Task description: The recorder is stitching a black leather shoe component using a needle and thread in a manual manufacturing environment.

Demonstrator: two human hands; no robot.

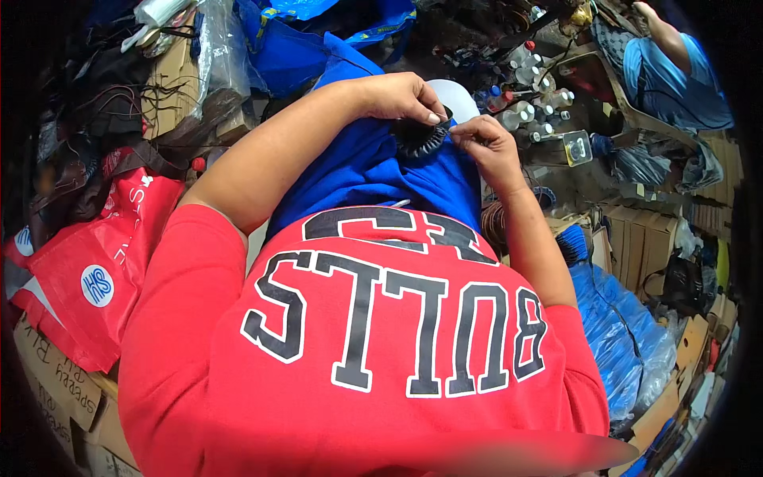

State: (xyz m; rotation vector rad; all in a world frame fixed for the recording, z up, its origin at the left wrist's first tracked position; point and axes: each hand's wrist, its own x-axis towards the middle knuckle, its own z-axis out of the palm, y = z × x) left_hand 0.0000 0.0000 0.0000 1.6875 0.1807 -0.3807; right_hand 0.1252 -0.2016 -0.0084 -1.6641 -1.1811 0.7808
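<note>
Risk noted at the pinch points: left hand (401, 95) and right hand (486, 143) both closed by the fingertips on a small black ribbed ring (421, 137), held over the blue cloth (373, 171) on the lap. Ring gripped only at its rim, one side per hand; likely to slip or spring loose if either pinch eases, then drop into the folds of the cloth or the clutter beyond. Exact contact of the right fingertips partly hidden by the ring.

Surroundings crowded. White round object (459, 97) just behind the ring, partly covered by the left fingers. Clear bottles with coloured caps (528, 99) near, beyond the hands; easily knocked by a wide elbow move. Coil of brownish wire (494, 222) beside the right forearm. Red bag (95, 262) to the left, blue plastic bundle (616, 318) to the right, cardboard boxes (644, 238) further right. Another person's arm (668, 40) at upper right, well apart.
</note>
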